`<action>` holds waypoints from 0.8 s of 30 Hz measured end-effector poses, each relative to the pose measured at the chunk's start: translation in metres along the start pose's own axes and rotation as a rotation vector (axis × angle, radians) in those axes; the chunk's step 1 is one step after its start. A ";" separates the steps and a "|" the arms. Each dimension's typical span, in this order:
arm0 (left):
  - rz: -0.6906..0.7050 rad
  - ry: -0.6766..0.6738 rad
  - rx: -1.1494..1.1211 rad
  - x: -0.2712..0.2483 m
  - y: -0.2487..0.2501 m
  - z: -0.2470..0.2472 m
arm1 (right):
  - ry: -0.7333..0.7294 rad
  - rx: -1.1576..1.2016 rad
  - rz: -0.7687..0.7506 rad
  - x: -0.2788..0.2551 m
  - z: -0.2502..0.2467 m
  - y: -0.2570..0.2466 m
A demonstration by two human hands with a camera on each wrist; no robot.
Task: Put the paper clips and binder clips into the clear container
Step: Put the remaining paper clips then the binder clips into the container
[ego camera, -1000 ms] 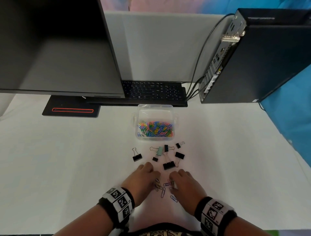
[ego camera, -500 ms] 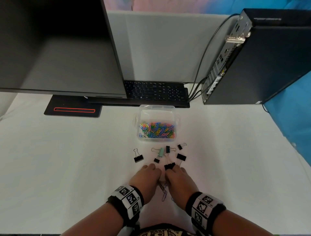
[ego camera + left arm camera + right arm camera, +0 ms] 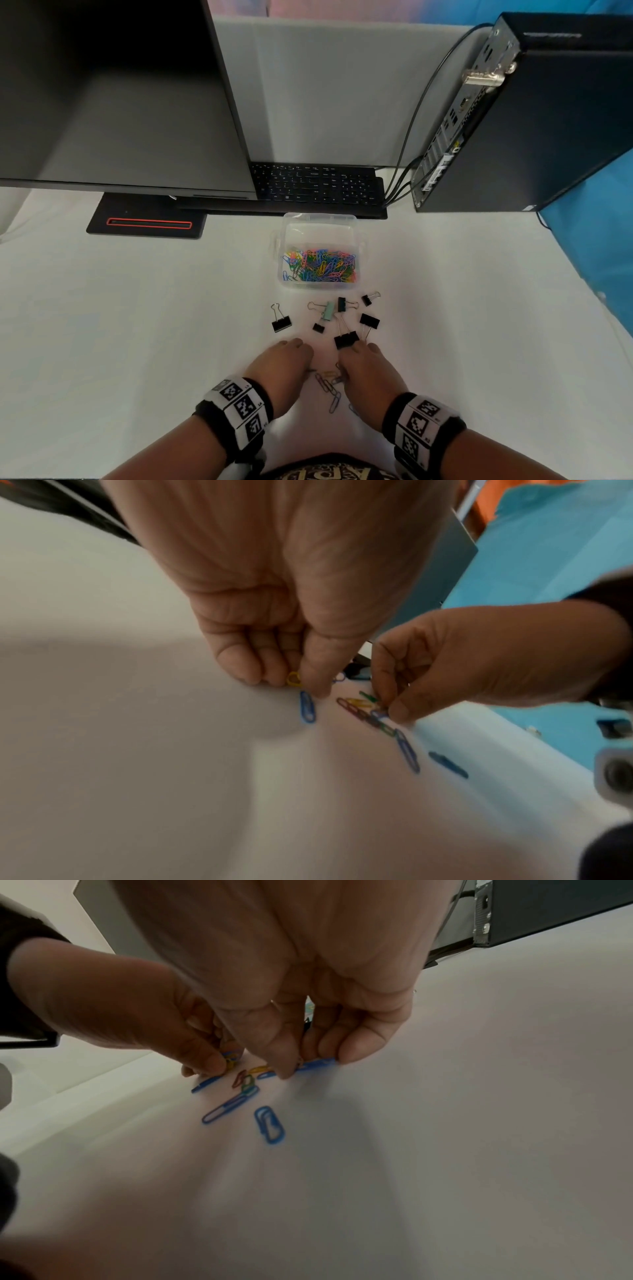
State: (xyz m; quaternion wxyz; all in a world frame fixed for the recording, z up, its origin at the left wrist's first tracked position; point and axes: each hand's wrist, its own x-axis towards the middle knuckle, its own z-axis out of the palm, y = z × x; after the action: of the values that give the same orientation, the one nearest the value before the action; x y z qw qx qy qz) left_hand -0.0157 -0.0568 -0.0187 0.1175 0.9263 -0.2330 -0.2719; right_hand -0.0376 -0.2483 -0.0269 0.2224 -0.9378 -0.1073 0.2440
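Note:
The clear container (image 3: 320, 219) stands mid-table with a heap of coloured paper clips (image 3: 320, 267) inside. Several binder clips lie in front of it, among them a black one (image 3: 281, 323) at the left, a mint one (image 3: 327, 311) and a larger black one (image 3: 346, 340) by my right knuckles. Loose paper clips (image 3: 328, 387) lie between my hands near the front edge. My left hand (image 3: 298, 683) pinches a yellow paper clip (image 3: 293, 679), fingers curled on the table. My right hand (image 3: 308, 1064) pinches a blue paper clip (image 3: 316, 1063). More blue clips (image 3: 270, 1125) lie beside it.
A monitor (image 3: 120, 102) and its stand base (image 3: 147, 219) fill the back left. A black keyboard (image 3: 315, 186) lies right behind the container. A computer tower (image 3: 534, 120) with cables (image 3: 411, 137) stands at the back right. White tabletop (image 3: 137, 325) stretches to both sides.
My hands came together over the loose paper clips, then parted a little. The clips now lie in a tighter bunch between them. The binder clips and container have not moved.

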 end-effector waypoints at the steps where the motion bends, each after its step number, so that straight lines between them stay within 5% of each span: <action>1: -0.003 0.011 -0.035 0.000 -0.002 -0.004 | 0.001 0.008 -0.002 0.001 0.000 0.000; 11: -0.031 0.052 -0.190 0.001 -0.016 -0.032 | 0.070 0.233 0.079 -0.015 -0.008 0.009; 24: -0.005 0.044 0.028 -0.020 0.012 0.013 | 0.057 -0.027 0.053 0.003 0.001 -0.013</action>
State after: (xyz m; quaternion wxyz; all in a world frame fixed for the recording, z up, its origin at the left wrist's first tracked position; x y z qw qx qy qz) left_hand -0.0423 -0.0582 -0.0162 0.1088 0.9342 -0.2317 -0.2487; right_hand -0.0369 -0.2355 -0.0225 0.2065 -0.9498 -0.0793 0.2213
